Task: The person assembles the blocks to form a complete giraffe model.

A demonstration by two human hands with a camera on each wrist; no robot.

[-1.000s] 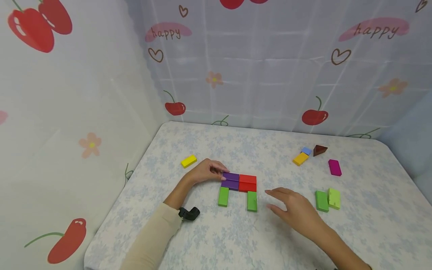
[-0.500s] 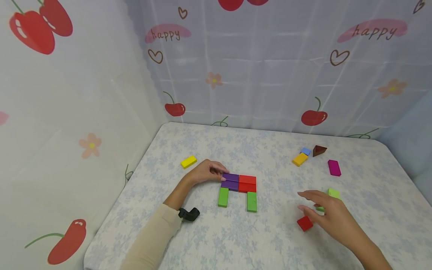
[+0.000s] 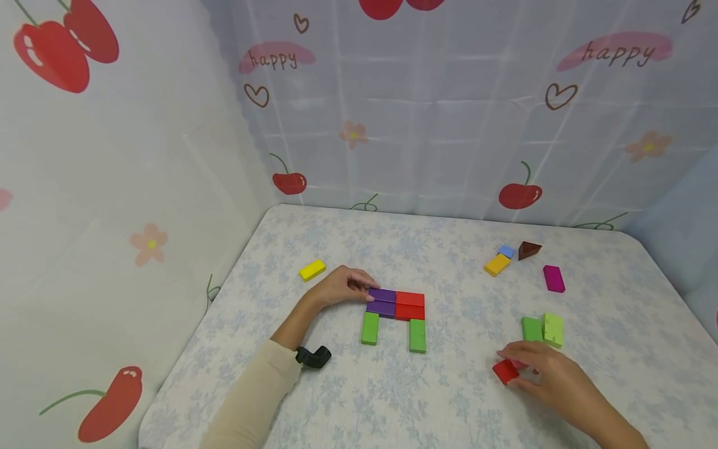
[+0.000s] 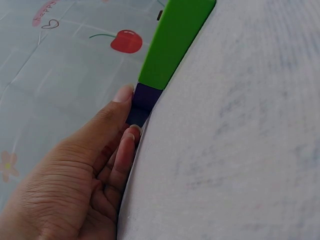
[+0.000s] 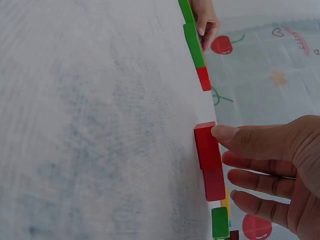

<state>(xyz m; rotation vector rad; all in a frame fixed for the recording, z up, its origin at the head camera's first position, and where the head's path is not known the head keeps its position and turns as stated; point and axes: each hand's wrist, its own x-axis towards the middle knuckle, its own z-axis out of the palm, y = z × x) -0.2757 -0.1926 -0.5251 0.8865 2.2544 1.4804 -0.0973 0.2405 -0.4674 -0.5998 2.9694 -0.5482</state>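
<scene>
My left hand pinches the left end of two purple blocks between thumb and fingers. Red blocks lie against their right side. Two green blocks, one on the left and one on the right, point from that row towards me. Farther right, my right hand has its thumb and fingers around a loose red block. In the right wrist view the thumb touches the red block's upper end, and a darker red piece adjoins it; the index fingertip is mostly hidden.
Green and light green blocks lie just beyond my right hand. Farther back are magenta, orange, blue and brown triangular blocks. A yellow block lies at the left. Printed curtains border the table.
My right hand has moved right and towards me, away from the row, and its thumb and fingers have closed around the loose red block. My left hand stays at the purple blocks.
</scene>
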